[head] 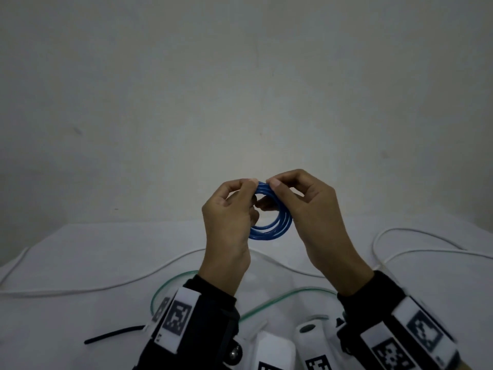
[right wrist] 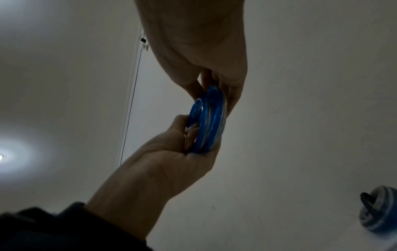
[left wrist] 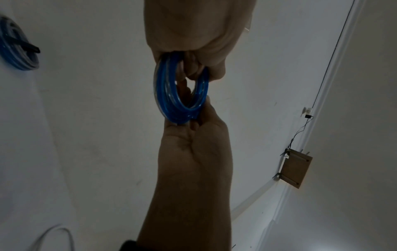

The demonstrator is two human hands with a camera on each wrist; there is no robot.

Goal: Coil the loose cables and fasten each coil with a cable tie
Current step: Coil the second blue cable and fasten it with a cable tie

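Head view: blue cable coil (head: 270,218) upright, opening toward the camera, left hand (head: 230,220) and right hand (head: 310,209) pinching its top.

We count two hands (head: 229,220) (head: 317,217) | one blue coil (head: 272,225) up between them | one more blue coil (left wrist: 18,45), tied in black, seen from the wrists | two white cables (head: 88,288) (head: 416,233) | one green-tinted cable (head: 280,296) | one black cable tie (head: 114,334)

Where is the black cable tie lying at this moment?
In the head view the black cable tie lies on the white table, low on the left, just left of the left wrist and below the white cable.
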